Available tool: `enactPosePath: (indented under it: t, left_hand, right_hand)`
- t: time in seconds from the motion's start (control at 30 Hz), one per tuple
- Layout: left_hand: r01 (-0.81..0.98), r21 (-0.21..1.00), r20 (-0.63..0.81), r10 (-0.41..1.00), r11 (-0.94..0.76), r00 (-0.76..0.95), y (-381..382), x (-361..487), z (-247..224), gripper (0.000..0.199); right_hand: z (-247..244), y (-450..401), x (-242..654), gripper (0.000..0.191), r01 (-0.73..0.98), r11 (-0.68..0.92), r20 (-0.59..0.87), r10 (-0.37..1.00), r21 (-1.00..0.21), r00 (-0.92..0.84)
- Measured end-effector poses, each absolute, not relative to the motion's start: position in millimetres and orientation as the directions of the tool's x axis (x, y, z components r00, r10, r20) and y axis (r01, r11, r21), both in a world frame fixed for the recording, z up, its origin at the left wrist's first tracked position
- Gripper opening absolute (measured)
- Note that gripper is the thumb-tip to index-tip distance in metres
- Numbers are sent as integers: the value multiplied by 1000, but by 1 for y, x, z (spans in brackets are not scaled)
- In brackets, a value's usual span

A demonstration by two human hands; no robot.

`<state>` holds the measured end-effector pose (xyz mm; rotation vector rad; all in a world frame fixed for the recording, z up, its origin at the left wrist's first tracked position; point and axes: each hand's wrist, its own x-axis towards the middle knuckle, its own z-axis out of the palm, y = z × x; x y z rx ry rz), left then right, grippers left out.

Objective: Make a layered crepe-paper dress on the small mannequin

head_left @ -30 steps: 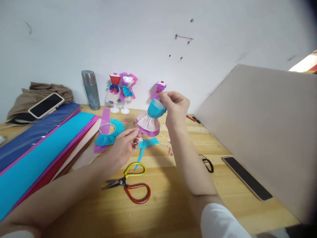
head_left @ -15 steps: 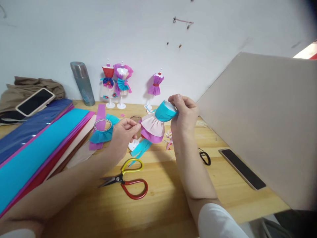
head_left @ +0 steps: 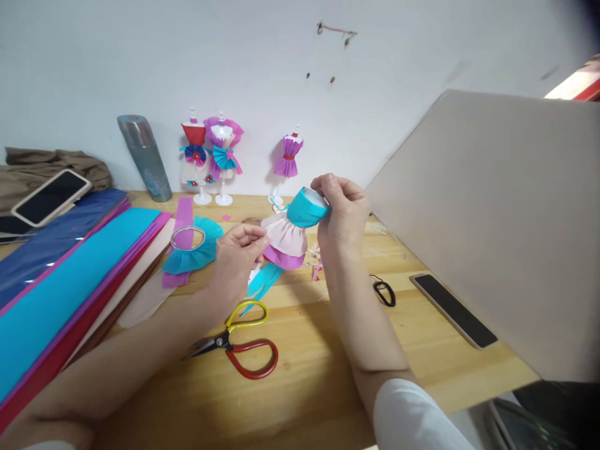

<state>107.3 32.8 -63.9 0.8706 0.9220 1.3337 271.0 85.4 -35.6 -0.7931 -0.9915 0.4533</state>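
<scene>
Over the middle of the wooden worktop (head_left: 309, 387), a small dress (head_left: 284, 234) is held up between both hands, tilted, its open top to the right and its skirt to the left; blue bodice, gathered pale pink skirt, purple layer below. Right hand (head_left: 344, 215): grip clamped on the right side of the bodice's upper edge. Left hand (head_left: 240, 253): thumb and forefinger pinched together on the left edge of the skirt. Just below, cut blue strips (head_left: 265, 282) lie flat; small scraps (head_left: 315, 255) to their right. Scissors (head_left: 241, 342), one handle yellow and one red, rest nearer, blades pointing left and slightly parted. To the left of the left hand: a gathered blue piece (head_left: 197, 257) over a purple strip (head_left: 184, 215), a ring (head_left: 188, 249) on top. Farther left, coloured sheets (head_left: 79, 265) lie overlapped. Far side, by the wall: a flask (head_left: 145, 161), two dressed miniature stands (head_left: 195, 153) close together, and a third stand (head_left: 289, 158) in purple with a red waistband, farther right. On the right, a black loop (head_left: 385, 292) lies near the right forearm; beyond it, a flat dark-faced device (head_left: 452, 310) beside a pale panel (head_left: 492, 219).
</scene>
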Motion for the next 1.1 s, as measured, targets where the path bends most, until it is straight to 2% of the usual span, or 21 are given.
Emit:
enactPosePath:
  t: [0.3,0.6,0.83,1.0,1.1]
  left_hand:
    - [-453,887,-74,996,89,50,34,110,-71,24]
    - [-514,841,-140,986,166,88,38,110,-72,11]
    - [-553,801,-173,973,229,152,40,108,-74,22]
    - [-533,828,-115,983,176,145,38,108,-82,34]
    - [-526,843,-52,990,113,130,35,107,-85,32]
  right_hand:
    - [-33,83,266,17,-65,661,539,661,-748,521]
    - [-32,81,263,12,-76,672,549,659,-736,513]
    - [-33,79,264,14,-35,656,557,668,-754,494]
    - [-32,79,261,16,-46,660,550,661,-750,510]
    - [-31,77,260,16,-60,668,553,659,-741,511]
